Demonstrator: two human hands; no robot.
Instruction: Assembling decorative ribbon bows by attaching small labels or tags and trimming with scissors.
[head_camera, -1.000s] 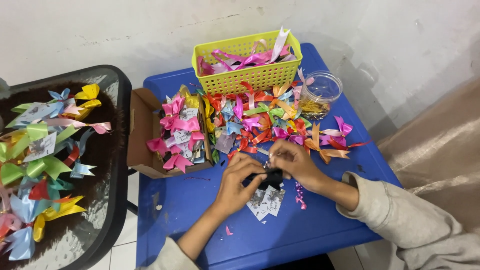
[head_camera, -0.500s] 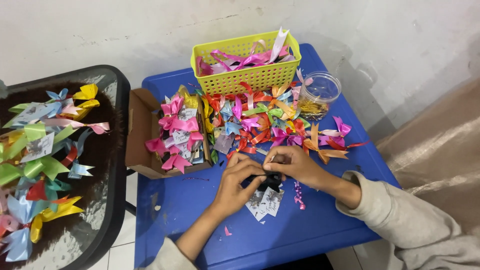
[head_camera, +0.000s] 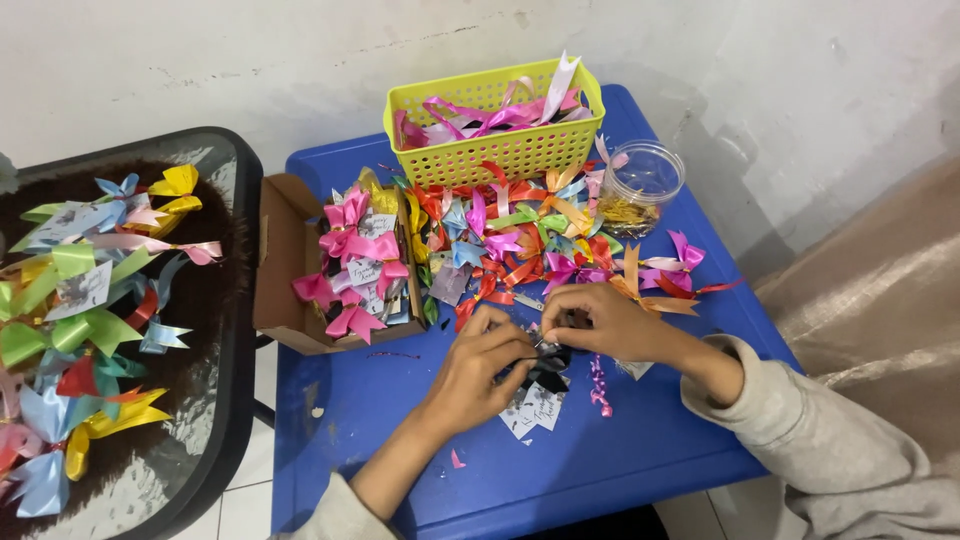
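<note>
My left hand (head_camera: 482, 372) and my right hand (head_camera: 598, 323) meet over the middle of the blue table (head_camera: 380, 430). Together they pinch a black ribbon bow (head_camera: 549, 368) with a small white card (head_camera: 532, 408) under it. The fingertips of both hands touch at the bow's knot. A short curled pink ribbon piece (head_camera: 600, 385) lies just right of the bow. A heap of coloured ribbon bows (head_camera: 520, 240) lies right behind my hands.
A yellow plastic basket (head_camera: 500, 150) of pink ribbons stands at the table's back. A clear jar (head_camera: 640, 190) sits to its right. A brown cardboard box (head_camera: 285, 280) holds pink bows with cards. A dark side table (head_camera: 215, 400) at left carries more bows.
Both hands stay on the black bow. The fingers have shifted slightly at the knot, with the right hand closing further over it.
</note>
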